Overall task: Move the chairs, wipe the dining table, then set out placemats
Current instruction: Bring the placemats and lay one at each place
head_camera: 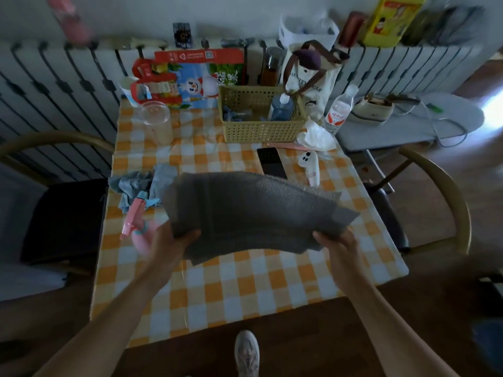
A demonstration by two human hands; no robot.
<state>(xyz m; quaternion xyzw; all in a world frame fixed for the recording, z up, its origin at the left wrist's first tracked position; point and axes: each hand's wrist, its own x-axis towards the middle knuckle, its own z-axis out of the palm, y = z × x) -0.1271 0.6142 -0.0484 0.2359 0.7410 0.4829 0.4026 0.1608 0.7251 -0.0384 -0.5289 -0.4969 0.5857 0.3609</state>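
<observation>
Grey woven placemats [253,210] – a loose stack of several, edges fanned, held above the middle of the bench [245,289] and arched upward between the two hands.

Left hand [168,240] – grips the stack's near left corner, thumb on top, fingers out of sight beneath.

Right hand [337,246] – grips the near right corner the same way, thumb over the top.

Bench – covered in an orange-and-white checked cloth.

- Crumpled blue cloth [136,183] at the left edge, touching a pink spray bottle [136,216].
- Dark phone [272,163], lying flat just beyond the stack.
- Yellow perforated basket [258,129], toward the far side.
- Water bottle [339,111], at the far right corner.

Chairs – left chair [62,213] and right chair [435,202], one at each side of the bench.
</observation>
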